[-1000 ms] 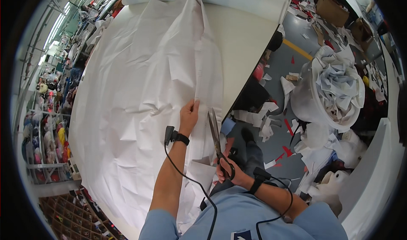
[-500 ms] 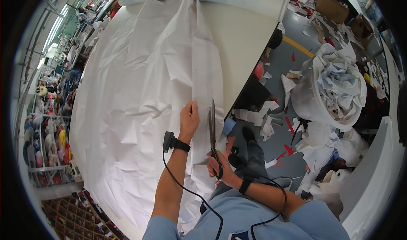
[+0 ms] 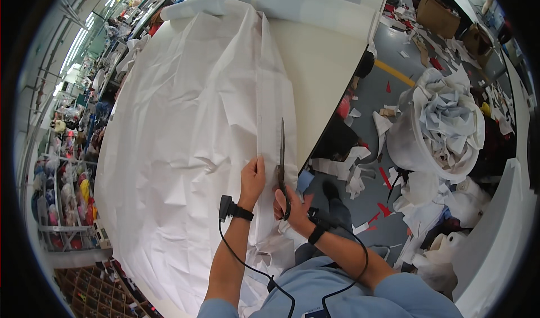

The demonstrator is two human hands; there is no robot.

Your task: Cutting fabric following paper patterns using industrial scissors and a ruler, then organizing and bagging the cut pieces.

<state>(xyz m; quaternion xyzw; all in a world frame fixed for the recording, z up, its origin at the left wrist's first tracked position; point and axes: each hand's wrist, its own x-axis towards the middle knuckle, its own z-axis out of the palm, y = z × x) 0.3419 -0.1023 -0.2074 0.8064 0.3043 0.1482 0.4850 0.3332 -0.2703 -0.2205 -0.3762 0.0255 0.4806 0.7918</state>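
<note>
A large, creased white sheet [image 3: 169, 110], thin like paper or plastic film, covers most of the table. A long folded strip runs down its right part. My left hand [image 3: 253, 178] is closed on the edge of this fold, pinching it between thumb and fingers. Just to the right, my right hand [image 3: 293, 210] grips dark long-bladed scissors [image 3: 282, 149] by the handles. Their blades point away from me over the strip along the sheet's right side. Whether the blades touch the sheet, I cannot tell.
A pale roll of sheeting [image 3: 270, 6] lies across the table's far end. The table edge [image 3: 343, 90] drops off at the right. On the floor beyond stand a white bin [image 3: 408, 132] full of scraps and a cardboard box [image 3: 437, 15], among scattered offcuts. Shelves with bagged goods [image 3: 70, 200] line the left.
My left hand has slid nearer to me along the fold. My right hand and the scissors have moved a little farther away, up beside it.
</note>
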